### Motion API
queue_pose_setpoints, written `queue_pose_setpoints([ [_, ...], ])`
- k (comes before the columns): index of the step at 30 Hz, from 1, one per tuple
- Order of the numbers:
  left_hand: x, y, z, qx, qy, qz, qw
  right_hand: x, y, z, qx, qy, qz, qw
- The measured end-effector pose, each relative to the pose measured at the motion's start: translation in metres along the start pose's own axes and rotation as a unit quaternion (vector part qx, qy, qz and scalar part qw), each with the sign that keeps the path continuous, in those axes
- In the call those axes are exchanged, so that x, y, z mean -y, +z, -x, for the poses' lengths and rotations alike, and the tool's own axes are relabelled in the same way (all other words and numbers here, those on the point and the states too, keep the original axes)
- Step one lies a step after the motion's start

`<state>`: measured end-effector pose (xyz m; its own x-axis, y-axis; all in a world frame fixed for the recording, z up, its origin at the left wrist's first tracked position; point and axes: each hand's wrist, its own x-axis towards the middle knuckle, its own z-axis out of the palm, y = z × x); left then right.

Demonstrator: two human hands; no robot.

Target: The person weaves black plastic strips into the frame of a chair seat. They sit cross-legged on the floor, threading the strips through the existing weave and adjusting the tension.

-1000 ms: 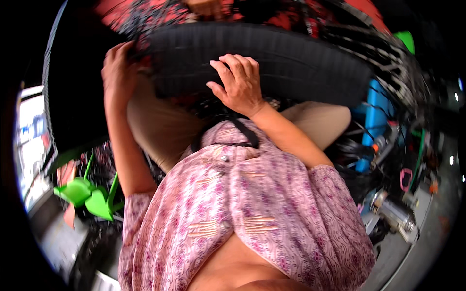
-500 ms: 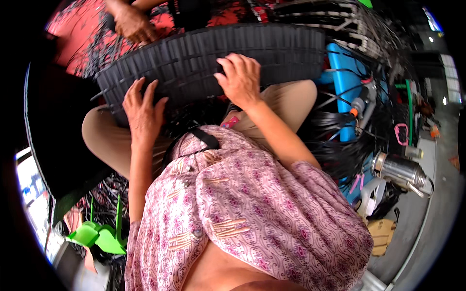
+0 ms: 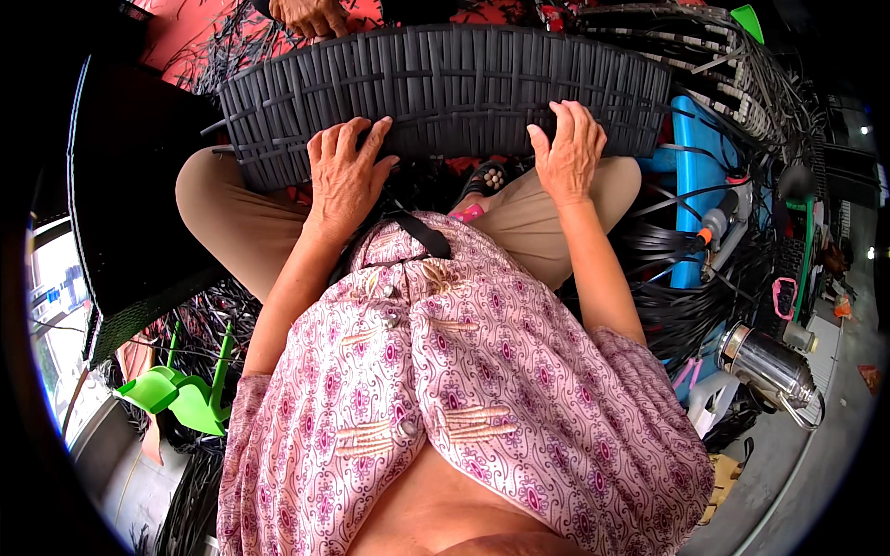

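A long, curved panel woven from flat black strips stretches across in front of me, above my crossed legs. My left hand rests at its near edge, left of the middle, fingers bent and apart and thumb out to the side. Farther right, my right hand touches the same edge, its fingertips lying on the weave and its thumb spread. Neither hand is closed around anything. What lies under the panel is mostly hidden.
Another person's hand is at the panel's far edge. To my right are a blue plastic piece, loose black strips and a metal flask. A green dustpan-like piece lies at left; a partly woven frame sits far right.
My right hand has moved right along the panel, and my left hand sits nearer its middle. The view has shifted, so the panel appears higher and farther right.
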<state>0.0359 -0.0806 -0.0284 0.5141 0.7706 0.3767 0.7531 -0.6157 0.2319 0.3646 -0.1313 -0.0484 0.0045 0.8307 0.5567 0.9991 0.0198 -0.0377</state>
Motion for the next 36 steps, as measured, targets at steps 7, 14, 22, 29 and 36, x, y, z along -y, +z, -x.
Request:
queue_pose_setpoints([
  [7, 0.001, 0.005, 0.007, -0.032, 0.011, -0.007, 0.999, -0.017, -0.003, -0.007, -0.022, 0.068, 0.012, 0.997],
  [14, 0.008, 0.021, 0.01, -0.04, 0.014, 0.01, 0.999, -0.081, 0.002, -0.03, -0.03, 0.064, 0.029, 0.997],
  [22, 0.008, 0.018, 0.016, -0.036, 0.005, 0.012, 0.999, -0.108, -0.003, -0.025, -0.018, 0.019, 0.005, 1.0],
  [29, 0.009, 0.016, 0.016, -0.032, 0.009, 0.029, 0.999, -0.091, -0.025, 0.018, 0.034, 0.057, 0.037, 0.997],
  [36, 0.008, 0.013, 0.014, -0.038, 0.006, 0.041, 0.998, -0.031, -0.005, -0.069, -0.009, -0.051, -0.042, 0.998],
])
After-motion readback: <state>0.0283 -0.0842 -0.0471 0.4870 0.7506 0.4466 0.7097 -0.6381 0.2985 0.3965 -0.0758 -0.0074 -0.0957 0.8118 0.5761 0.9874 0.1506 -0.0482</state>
